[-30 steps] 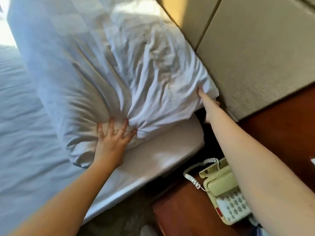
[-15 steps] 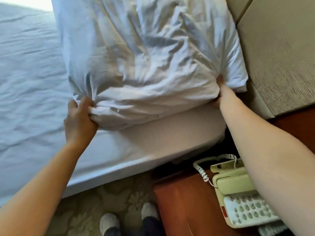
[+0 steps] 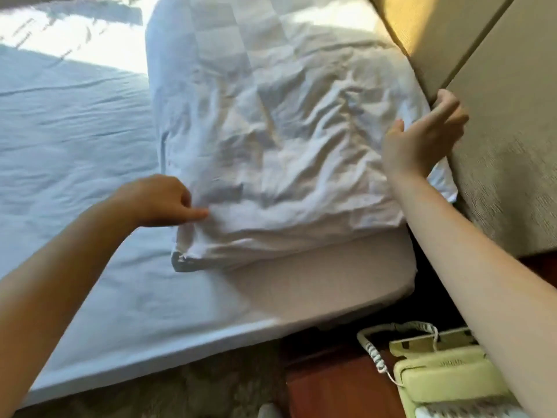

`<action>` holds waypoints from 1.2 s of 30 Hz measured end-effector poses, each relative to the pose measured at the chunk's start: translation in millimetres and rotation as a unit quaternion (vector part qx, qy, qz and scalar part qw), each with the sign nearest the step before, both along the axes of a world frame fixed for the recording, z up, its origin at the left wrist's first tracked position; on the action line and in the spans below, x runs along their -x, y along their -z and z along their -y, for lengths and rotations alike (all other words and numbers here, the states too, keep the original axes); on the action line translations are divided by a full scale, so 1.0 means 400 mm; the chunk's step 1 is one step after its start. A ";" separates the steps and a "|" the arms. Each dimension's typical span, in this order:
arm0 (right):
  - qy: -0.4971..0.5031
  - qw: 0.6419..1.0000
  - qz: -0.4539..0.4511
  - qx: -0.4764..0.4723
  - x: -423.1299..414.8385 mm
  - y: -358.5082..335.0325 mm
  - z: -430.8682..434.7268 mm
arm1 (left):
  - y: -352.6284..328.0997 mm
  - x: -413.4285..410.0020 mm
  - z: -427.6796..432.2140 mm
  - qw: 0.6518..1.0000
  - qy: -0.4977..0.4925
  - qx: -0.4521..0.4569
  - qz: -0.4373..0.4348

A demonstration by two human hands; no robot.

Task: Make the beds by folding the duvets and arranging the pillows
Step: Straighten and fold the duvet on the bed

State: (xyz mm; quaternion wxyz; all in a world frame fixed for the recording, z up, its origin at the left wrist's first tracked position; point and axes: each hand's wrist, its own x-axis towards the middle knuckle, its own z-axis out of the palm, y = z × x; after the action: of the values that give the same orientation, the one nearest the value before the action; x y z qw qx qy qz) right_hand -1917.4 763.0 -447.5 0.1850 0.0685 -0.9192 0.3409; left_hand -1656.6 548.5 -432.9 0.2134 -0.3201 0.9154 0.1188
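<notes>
Pillow (image 3: 286,140) squaring, by the look of it. Lay flat at the head corner of the bed (image 3: 75,131), tight against the headboard (image 3: 500,131). Best done by tugging the near-left corner taut, then smoothing creases outward and lining the near edge up with the mattress side. Curled the left hand (image 3: 159,200) against that corner; could not tell whether cloth was pinched. Held the right hand (image 3: 422,140) spread loose over the right edge, gripping nothing. Blurred throughout; lost most of the telephone (image 3: 446,375) behind the right forearm and the frame edge.
</notes>
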 end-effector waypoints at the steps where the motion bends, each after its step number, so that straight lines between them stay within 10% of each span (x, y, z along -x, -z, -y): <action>1: -0.088 0.996 -0.004 -0.031 -0.017 -0.013 0.037 | -0.021 0.031 0.004 0.987 -0.027 0.088 -0.130; 3: -0.212 0.958 0.125 -0.151 -0.037 0.028 0.081 | -0.005 0.084 -0.041 0.951 -0.084 0.127 -0.268; 8: -0.237 0.862 0.285 -0.346 -0.039 0.129 0.100 | 0.201 0.096 -0.123 0.991 -0.116 -0.003 -0.073; 15: -0.192 0.731 0.469 -0.457 -0.152 -0.019 0.087 | 0.004 -0.025 -0.190 0.979 0.012 -0.030 0.201; 20: -0.315 0.536 0.589 -0.517 -0.296 -0.175 0.114 | -0.157 -0.208 -0.136 0.940 0.018 -0.129 0.315; 26: -0.377 0.746 0.434 -0.335 -0.434 -0.460 0.208 | -0.448 -0.554 0.141 0.982 -0.156 0.021 0.107; 36: -0.386 0.815 0.366 -0.228 -0.891 -0.749 0.350 | -0.805 -1.075 0.446 0.981 -0.168 0.084 -0.039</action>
State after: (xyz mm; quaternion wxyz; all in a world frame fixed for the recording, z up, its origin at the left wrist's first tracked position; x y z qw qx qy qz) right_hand -1561.1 623.1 -148.1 -0.3333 0.3280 -0.8685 0.1645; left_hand -1226.8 370.2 -110.8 0.1271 -0.4809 0.8630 0.0879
